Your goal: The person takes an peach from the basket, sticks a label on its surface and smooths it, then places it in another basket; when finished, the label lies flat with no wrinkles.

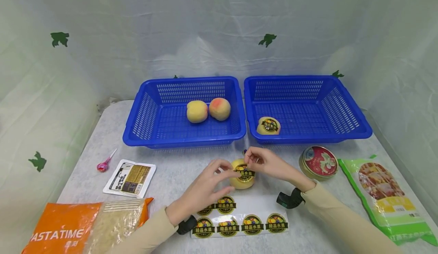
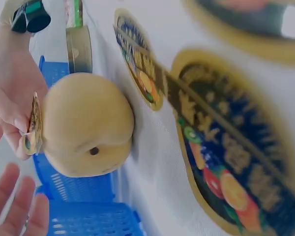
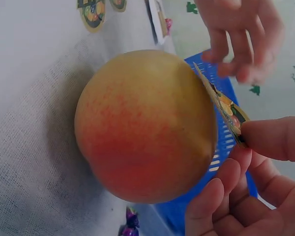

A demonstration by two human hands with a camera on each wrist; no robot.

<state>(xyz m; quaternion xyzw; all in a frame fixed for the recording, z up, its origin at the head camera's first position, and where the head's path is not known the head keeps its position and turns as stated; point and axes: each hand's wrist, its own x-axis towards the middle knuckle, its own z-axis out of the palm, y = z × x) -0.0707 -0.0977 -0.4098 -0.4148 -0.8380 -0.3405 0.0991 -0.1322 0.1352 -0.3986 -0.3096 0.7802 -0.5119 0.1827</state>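
Note:
A yellow and pink peach [image 1: 240, 184] rests on the table in front of the baskets. My right hand [image 1: 270, 164] pinches a round black and gold fruit sticker [image 3: 229, 117] between thumb and fingers. The sticker stands tilted close against the peach's upper side, with part of it lifted off the surface in the right wrist view. On the other side of the peach, my left hand [image 1: 204, 187] has its fingers spread and loosely bent, holding nothing. Below the peach lies a white sheet [image 1: 254, 205] with several more of these stickers.
Two peaches [image 1: 197, 111] sit in the left blue basket [image 1: 184, 141]; one stickered peach [image 1: 268, 126] is in the right blue basket [image 1: 318, 137]. A round tin [image 1: 318, 162] and green food bag [image 1: 386, 197] lie right; a lollipop [image 1: 103, 165], white packet [image 1: 130, 178] and orange pasta bag [image 1: 65, 227] left.

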